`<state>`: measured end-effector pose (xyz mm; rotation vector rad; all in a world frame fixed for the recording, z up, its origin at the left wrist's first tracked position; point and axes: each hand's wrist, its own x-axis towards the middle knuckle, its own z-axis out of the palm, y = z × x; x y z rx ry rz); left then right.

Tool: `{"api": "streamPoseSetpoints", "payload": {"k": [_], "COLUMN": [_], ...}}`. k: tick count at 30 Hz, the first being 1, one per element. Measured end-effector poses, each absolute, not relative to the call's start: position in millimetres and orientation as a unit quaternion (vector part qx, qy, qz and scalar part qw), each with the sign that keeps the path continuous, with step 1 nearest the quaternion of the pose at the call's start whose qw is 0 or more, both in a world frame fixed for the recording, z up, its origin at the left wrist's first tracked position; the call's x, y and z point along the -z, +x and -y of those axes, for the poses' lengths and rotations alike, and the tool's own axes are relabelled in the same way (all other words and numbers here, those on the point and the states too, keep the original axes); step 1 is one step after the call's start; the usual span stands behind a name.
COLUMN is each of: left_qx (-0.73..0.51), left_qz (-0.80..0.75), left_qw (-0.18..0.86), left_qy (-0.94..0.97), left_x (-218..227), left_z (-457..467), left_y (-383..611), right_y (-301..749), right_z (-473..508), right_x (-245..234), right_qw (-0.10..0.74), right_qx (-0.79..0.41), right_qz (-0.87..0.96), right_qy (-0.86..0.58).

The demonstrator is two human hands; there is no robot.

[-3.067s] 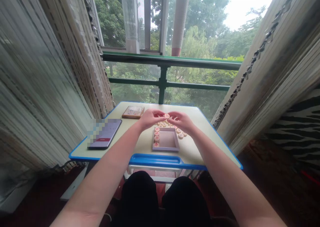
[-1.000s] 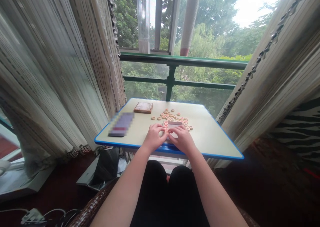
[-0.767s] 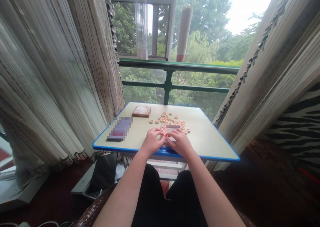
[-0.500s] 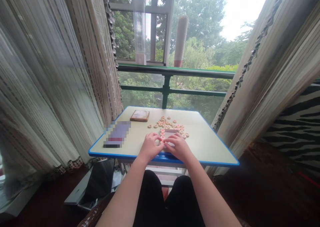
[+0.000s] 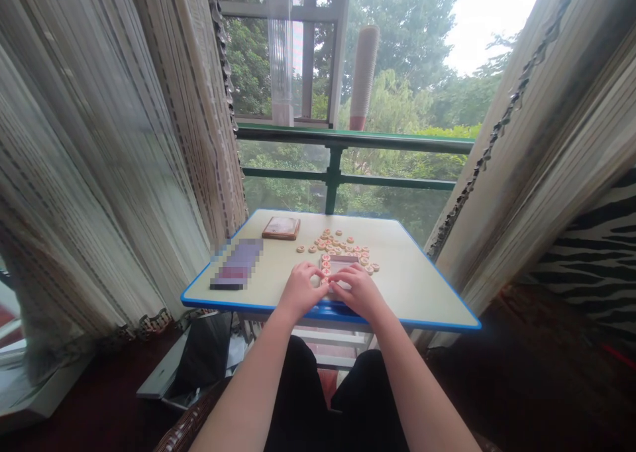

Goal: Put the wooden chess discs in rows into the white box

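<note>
Round wooden xiangqi pieces (image 5: 334,244) with red characters lie in a loose cluster on the cream table top (image 5: 412,286). Just in front of them stands a shallow mauve tray (image 5: 338,257), with a column of pieces (image 5: 326,264) along its left wall. My left hand (image 5: 299,291) rests at the tray's near left corner, its fingers curled. My right hand (image 5: 358,291) lies over the tray's near edge. Their fingertips nearly meet around a piece (image 5: 325,281), and I cannot tell if either grips it. The tray's near part is hidden.
A brown wooden box (image 5: 281,228) and a phone (image 5: 237,264) with a blurred screen lie left of the pieces. The table has a blue edge. Long curtains stand on both sides, and a green railing runs beyond. A dark laptop (image 5: 203,356) stands below left.
Since the oldest frame, my hands have dropped from above the loose pieces to the tray's near left corner. Over the last second they barely move, while the view shifts slightly.
</note>
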<state>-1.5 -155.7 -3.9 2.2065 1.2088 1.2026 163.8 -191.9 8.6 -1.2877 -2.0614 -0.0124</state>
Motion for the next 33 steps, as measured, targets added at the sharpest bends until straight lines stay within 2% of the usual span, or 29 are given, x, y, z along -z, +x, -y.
{"api": "streamPoseSetpoints", "payload": {"k": [33], "left_qx": [-0.434], "left_qz": [-0.436], "left_qw": [0.227], "left_qy": [0.755], "left_x": [2.5], "left_z": [156.4], "left_y": [-2.2], "right_y": [164.3], "right_z": [192.4], "right_x": [-8.5], "right_qw": [0.354], "right_qx": [0.003], "right_qz": [0.793], "right_qy": [-0.496]}}
